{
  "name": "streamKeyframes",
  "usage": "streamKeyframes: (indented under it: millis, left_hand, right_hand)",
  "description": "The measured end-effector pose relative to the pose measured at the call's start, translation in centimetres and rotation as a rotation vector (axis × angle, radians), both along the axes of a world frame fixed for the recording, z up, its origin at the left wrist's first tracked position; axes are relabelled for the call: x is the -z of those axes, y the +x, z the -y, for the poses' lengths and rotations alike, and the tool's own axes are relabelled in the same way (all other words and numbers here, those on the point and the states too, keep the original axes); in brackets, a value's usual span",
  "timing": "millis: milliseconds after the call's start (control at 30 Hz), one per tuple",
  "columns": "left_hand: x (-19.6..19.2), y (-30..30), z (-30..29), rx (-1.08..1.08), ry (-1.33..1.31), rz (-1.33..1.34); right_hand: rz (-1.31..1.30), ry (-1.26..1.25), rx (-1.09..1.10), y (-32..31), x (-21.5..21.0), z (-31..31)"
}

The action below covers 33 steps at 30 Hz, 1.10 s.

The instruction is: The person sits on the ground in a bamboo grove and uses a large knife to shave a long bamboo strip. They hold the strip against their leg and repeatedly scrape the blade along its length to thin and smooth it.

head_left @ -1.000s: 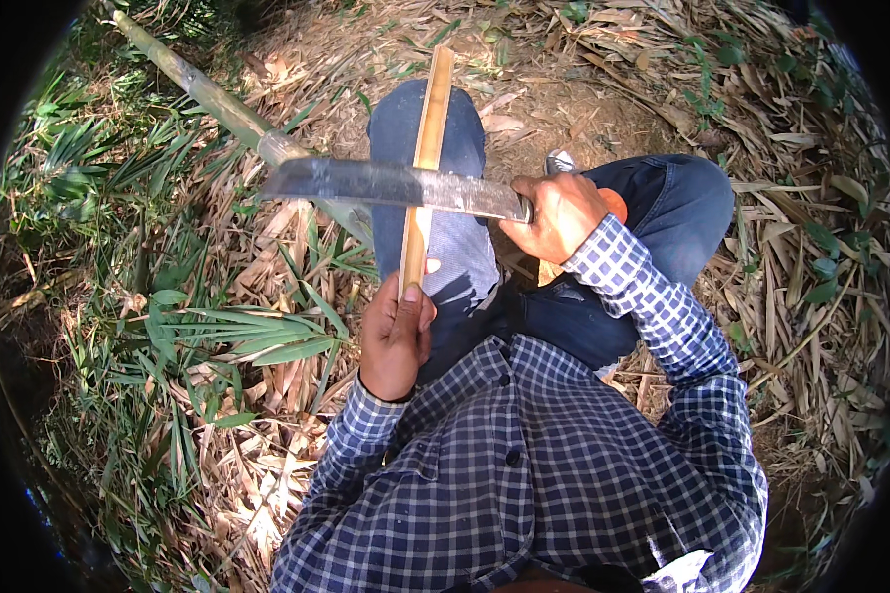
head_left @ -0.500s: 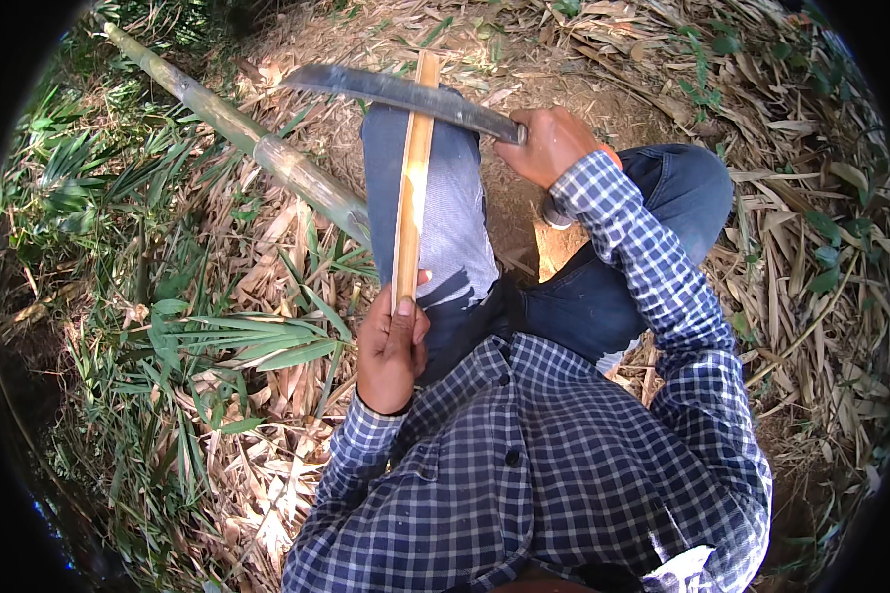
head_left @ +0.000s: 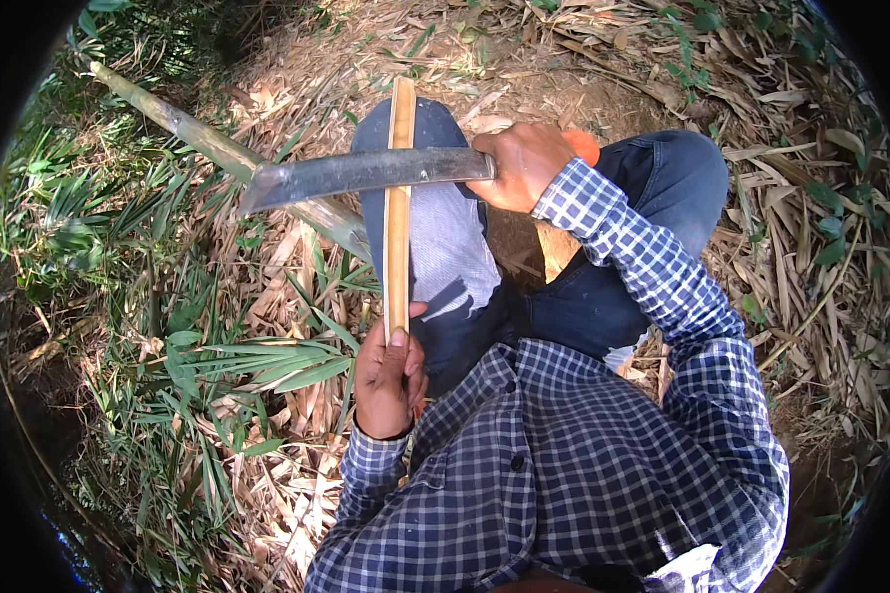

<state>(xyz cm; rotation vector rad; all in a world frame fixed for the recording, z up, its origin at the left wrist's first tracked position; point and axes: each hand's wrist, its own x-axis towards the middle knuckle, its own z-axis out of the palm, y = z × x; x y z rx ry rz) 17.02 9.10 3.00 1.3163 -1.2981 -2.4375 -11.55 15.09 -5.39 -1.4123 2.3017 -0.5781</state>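
Right grip (head_left: 526, 166) clenched around machete (head_left: 366, 173) handle, left grip (head_left: 390, 374) pinching bamboo strip (head_left: 399, 208), blade across it.

Across the bamboo strip (head_left: 399, 212): the blade (head_left: 366, 173). Left of the strip: a bamboo pole (head_left: 218, 148). Under it: the knee (head_left: 435, 227).

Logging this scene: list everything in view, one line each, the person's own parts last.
bamboo strip: one, tan, upright over the left knee
knife: one, grey blade, lying across the strip
bamboo pole: one, green, on the ground at left
dry leaves: many, brown, covering the ground
green leaves: many, at left
left hand: gripping the strip's near end
right hand: gripping the knife handle
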Motion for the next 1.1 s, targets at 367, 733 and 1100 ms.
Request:
streamKeyframes:
  millis: [367,733,1100]
  left_hand:
    - [-0.3,0.4,0.2,-0.014,0.056,-0.012]
    - [0.3,-0.1,1.4,0.122,-0.075,0.051]
    - [-0.4,-0.6,6.2,0.706,-0.562,0.176]
  right_hand:
    - [0.036,0.193,-0.053,-2.4,-0.3,0.7]
    - [0.021,0.089,0.181,-4.3,1.3,0.0]
    - [0.345,-0.355,0.296,-2.7,-0.7,-3.7]
